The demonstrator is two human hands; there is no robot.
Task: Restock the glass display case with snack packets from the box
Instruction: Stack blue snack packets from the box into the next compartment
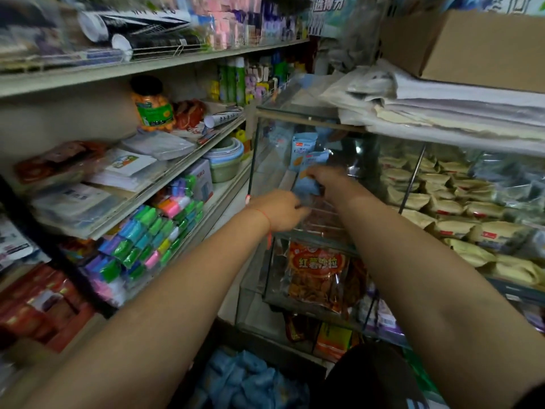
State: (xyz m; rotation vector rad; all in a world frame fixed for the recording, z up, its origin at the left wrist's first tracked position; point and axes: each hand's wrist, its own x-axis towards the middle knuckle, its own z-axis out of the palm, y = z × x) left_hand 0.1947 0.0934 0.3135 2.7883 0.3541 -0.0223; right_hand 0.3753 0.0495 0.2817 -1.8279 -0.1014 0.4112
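Snack packets [306, 160] partly fill the glass display case [295, 115]; both the left hand [280, 211] and the right hand [327, 180] pinch blue ones, while more wait below [250, 379].

Clear glass display case [256, 160], glossy plastic snack packets [317, 276], matt cardboard box [472, 48].

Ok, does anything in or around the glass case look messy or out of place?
Mostly the papers piled on the glass case: a loose, crumpled stack overhanging its top edge, with a cardboard box on it. Inside, the blue packets stand tilted.
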